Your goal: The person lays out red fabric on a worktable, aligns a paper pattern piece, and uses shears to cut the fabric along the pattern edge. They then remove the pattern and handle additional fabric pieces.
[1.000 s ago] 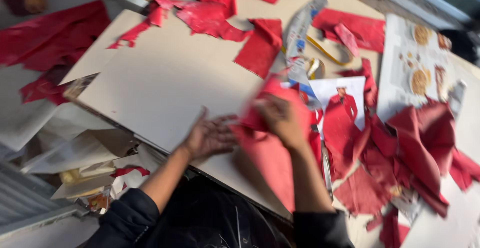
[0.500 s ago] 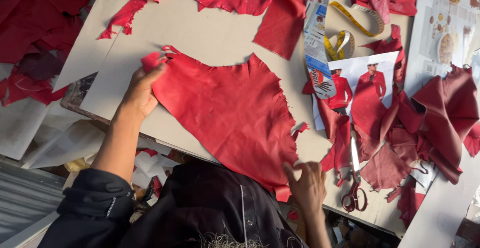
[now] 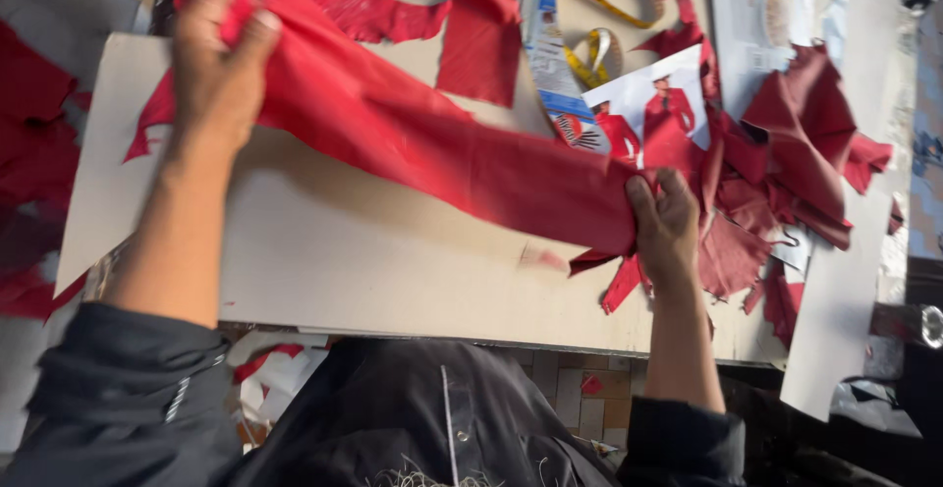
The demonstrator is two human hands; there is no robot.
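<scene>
A large piece of red leather is lifted off a beige cardboard sheet and stretched between both hands. My left hand grips its upper left end at the far left of the board. My right hand grips the lower right end near the board's right side. The leather sags and folds between them, blurred by motion.
Red leather scraps pile up at the right and lie along the top and far left. A yellow measuring tape, a printed picture of a red jacket and a magazine page lie at the top right.
The red leather lay spread flat on the board with my hands at its edges; now both hands have gathered it and lifted it, the left hand moving up, the right hand up and rightward.
</scene>
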